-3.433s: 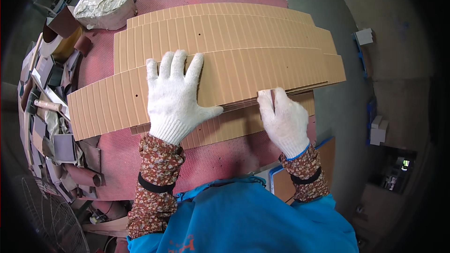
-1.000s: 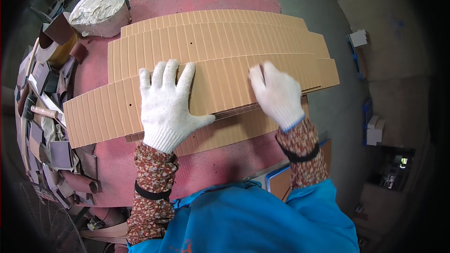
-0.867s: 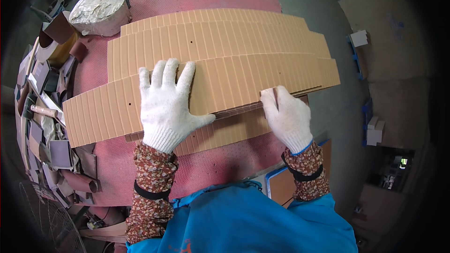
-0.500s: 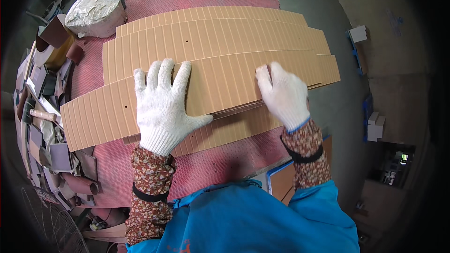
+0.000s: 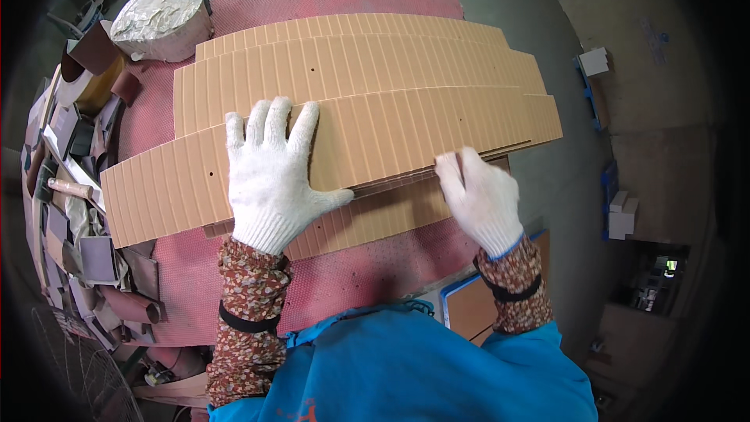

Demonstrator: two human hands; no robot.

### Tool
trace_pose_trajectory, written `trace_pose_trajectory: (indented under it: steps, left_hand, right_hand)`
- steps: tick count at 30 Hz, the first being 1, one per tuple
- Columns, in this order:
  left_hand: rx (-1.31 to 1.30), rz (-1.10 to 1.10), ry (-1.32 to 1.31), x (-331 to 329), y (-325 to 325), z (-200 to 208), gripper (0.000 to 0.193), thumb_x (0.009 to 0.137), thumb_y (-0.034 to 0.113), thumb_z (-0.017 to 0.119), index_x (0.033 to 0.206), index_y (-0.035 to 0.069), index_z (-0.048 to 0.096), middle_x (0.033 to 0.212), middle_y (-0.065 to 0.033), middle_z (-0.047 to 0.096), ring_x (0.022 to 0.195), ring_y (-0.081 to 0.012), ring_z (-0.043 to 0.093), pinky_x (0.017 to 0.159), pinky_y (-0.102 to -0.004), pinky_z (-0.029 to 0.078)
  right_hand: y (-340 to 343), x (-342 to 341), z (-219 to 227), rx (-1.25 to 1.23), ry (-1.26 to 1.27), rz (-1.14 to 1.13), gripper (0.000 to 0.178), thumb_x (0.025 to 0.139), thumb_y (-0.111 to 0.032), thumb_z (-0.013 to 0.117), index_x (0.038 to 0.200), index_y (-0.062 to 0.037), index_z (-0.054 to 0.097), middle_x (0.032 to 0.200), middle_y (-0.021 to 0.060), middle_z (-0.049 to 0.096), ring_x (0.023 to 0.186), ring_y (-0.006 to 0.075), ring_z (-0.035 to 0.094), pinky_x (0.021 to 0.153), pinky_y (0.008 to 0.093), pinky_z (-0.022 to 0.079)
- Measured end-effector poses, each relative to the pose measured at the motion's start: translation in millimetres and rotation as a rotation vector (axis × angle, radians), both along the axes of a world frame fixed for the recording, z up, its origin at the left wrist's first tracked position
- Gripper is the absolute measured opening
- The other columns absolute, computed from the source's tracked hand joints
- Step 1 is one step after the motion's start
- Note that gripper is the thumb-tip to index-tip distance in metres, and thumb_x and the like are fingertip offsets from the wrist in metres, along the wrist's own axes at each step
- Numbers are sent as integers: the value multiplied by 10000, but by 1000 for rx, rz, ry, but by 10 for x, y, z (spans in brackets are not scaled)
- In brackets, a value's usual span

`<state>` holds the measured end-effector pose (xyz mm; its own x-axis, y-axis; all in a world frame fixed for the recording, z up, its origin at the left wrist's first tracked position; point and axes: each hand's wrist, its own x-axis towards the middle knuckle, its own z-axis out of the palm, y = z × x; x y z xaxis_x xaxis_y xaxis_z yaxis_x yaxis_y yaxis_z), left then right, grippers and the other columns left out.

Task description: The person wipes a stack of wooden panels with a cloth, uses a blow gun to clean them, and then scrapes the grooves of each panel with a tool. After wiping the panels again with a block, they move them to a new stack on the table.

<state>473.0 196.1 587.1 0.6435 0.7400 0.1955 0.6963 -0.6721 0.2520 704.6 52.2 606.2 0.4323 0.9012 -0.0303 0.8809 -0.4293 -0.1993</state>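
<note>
Tan grooved boards (image 5: 375,129) with small dark holes lie in a slightly fanned stack, the nearest layer slanting up to the right. My left hand (image 5: 275,176), in a white knit glove, presses flat on the top board with fingers spread and thumb along its near edge. My right hand (image 5: 483,197), gloved the same way, is closed at the near edge of the stack, right of the middle. A sliver of something brownish shows between its thumb and fingers, too small to name.
Beneath the boards is a red textured mat (image 5: 351,285). Offcuts and rolled sheets (image 5: 98,258) crowd the left side, by a wooden-handled tool (image 5: 70,188). A wrapped round bundle (image 5: 162,25) sits at the far left. A blue-edged brown panel (image 5: 473,305) stands near my right forearm.
My right hand has moved a little toward me and to the right, from over the top board down to its near edge. My left hand stays in place.
</note>
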Motion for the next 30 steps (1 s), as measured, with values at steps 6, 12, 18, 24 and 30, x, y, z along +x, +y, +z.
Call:
trace_pose_trajectory:
  steps: [6,12,18,24,30]
  left_hand:
    - [15,8,44,15,-5,32,1105,537,553,920,1444,73,510,1403,-183,506,1372,-369,436,1201,-597,237]
    - [-11,9,75,39,-12,56,1121,532,567,919,1450,74,507,1413,-184,500,1389,-380,423,1213,-606,226]
    - [0,29,82,14,-18,23,1125,535,567,919,1458,79,497,1417,-182,492,1396,-381,417,1220,-608,217]
    - [36,4,18,59,-26,52,1034,558,547,906,1403,81,535,1361,-167,509,1359,-360,432,1197,-611,231]
    - [54,7,27,36,-3,-40,1034,557,546,907,1401,79,536,1362,-166,510,1351,-356,438,1188,-600,243]
  right_hand:
    - [-109,15,58,21,27,-88,342,1026,-365,572,892,-53,616,628,167,654,626,375,689,583,501,527]
    - [-103,106,-29,50,-33,-66,352,1031,-362,567,864,-54,604,614,164,644,607,366,685,566,493,523]
    - [246,213,-78,85,-27,-3,370,1037,-370,519,884,-49,620,621,165,653,593,358,686,567,487,530]
    - [920,496,-68,73,-108,28,415,1050,-374,435,976,-31,656,733,180,707,695,363,719,670,509,557]
    - [748,378,-60,-17,-95,6,429,1065,-385,419,1010,-27,648,739,181,711,705,367,722,674,518,556]
